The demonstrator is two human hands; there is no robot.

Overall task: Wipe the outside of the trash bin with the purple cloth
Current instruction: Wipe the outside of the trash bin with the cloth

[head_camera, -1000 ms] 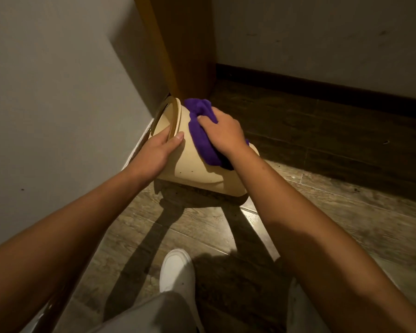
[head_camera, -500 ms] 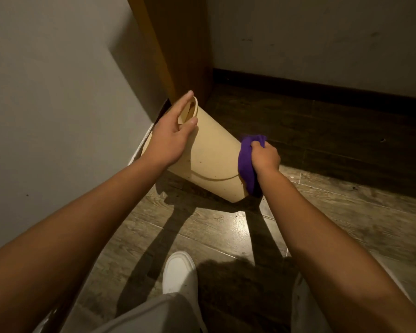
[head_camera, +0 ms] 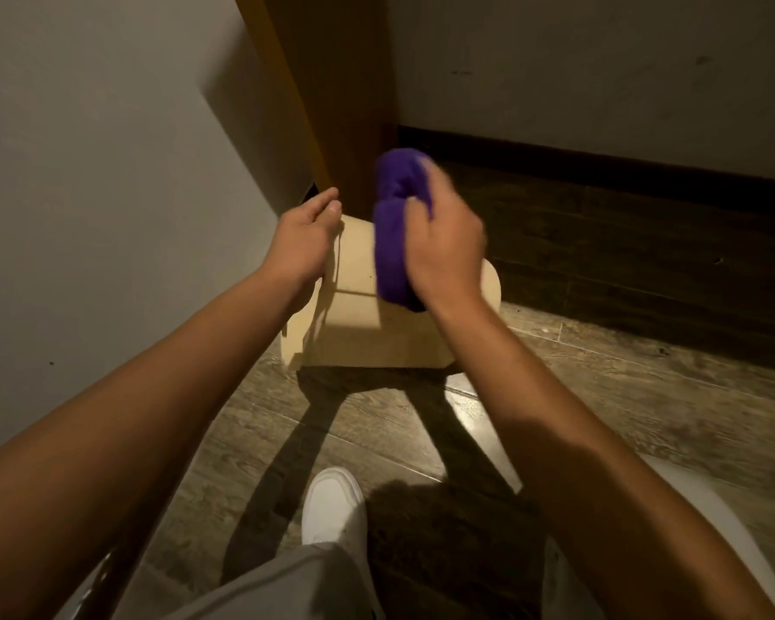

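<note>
A cream plastic trash bin (head_camera: 376, 337) lies tipped on its side on the wooden floor, its mouth turned left toward the wall. My left hand (head_camera: 303, 243) grips the bin at its rim end. My right hand (head_camera: 444, 252) is closed around a bunched purple cloth (head_camera: 392, 243) and presses it against the bin's upper side. The cloth is blurred by motion and sticks up past my fingers. The bin's inside is hidden.
A grey wall (head_camera: 108, 194) runs close on the left. A wooden door post (head_camera: 332, 91) stands just behind the bin, with a dark skirting board (head_camera: 600, 172) along the back wall. My white shoe (head_camera: 332, 503) rests on the floor below the bin.
My right hand has swept the cloth from the bin's base end up over its top side. The bin has rolled, and my left hand has shifted its hold at the rim.
</note>
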